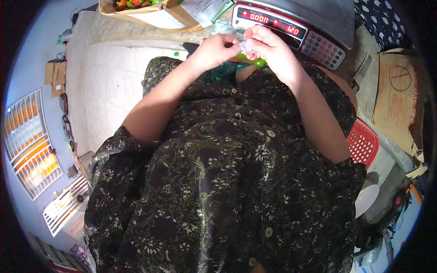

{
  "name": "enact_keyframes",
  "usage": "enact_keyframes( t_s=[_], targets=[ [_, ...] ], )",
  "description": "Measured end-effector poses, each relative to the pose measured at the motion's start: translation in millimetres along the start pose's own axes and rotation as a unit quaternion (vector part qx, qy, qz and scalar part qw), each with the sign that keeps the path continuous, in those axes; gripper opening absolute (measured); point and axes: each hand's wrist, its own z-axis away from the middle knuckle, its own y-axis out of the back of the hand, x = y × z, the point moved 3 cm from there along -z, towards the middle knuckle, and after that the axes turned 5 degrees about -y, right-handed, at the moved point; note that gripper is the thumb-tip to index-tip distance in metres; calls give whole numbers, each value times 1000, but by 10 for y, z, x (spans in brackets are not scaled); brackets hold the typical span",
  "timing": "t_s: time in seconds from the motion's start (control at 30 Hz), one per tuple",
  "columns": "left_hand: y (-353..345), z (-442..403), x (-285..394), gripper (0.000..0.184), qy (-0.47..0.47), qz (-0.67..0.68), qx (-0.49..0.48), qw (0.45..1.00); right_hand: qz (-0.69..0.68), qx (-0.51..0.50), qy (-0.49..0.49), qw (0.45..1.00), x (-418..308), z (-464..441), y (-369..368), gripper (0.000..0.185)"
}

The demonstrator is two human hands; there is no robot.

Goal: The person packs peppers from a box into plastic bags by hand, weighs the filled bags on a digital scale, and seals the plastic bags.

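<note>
Both hands meet in front of my chest at the gathered neck of a clear plastic bag [246, 45]. My left hand [215, 52] pinches the twisted plastic from the left, fingers closed. From the other side my right hand [271, 49] grips the same neck between thumb and fingers. Below it, green peppers [259, 63] show through the bag, with a reddish patch beside them. Just beyond my hands stands a digital scale [268, 22], its red figures reading 0.000 and 1.20.
A cardboard box [175, 17] of red and green peppers sits at the upper left on the counter [136, 36]. To the right are a large carton [395, 93], a red perforated basket [363, 143] and a white bowl [367, 200].
</note>
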Motion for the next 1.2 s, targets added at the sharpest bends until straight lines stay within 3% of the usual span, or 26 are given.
enact_keyframes(
  t_s=[0.1, 0.2, 0.3, 0.4, 0.43, 0.57, 0.67, 0.73, 0.8, 1.0, 1.13, 1.2],
  targets=[
    [-109, -29, 37, 29, -101, 109, 38, 988, 31, -26, 37, 998, 73, -64, 42, 14],
    [-87, -117, 106, 33, -111, 17, -33, 993, 53, -37, 67, 996, 38, -46, 41, 12],
    [-48, -174, 254, 29, -157, -169, -72, 970, 159, -30, 81, 983, 30, -27, 40, 9],
    [-33, -246, 437, 24, -201, -274, 42, 940, 296, -3, 179, 938, -45, 98, -107, 11],
    [-8, -271, 504, 21, -157, -248, -17, 956, 297, -1, 194, 935, -44, 135, -148, 14],
    [-116, -393, 300, 17, -164, -102, 20, 981, 240, 22, 144, 960, -44, 133, -7, 11],
    [-225, -274, 366, 13, -294, 4, 56, 954, 12, 52, 69, 996, -197, 139, 97, 8],
    [-288, -201, 426, 20, -290, 51, 46, 955, -40, 62, 65, 995, -187, 68, 233, 11],
    [-336, -184, 418, 25, -270, 69, 42, 959, -56, 62, 66, 994, -181, 57, 267, 9],
    [-404, -247, 303, 16, -258, 95, 87, 957, -71, 80, -12, 994, -175, 166, 170, 7],
    [-342, -236, 272, 13, -273, 93, 88, 953, -86, 99, -14, 991, -183, 328, 21, 8],
    [-259, -207, 262, 12, -268, -1, 93, 959, 38, 98, 13, 994, -160, 313, 70, 12]
  ],
)
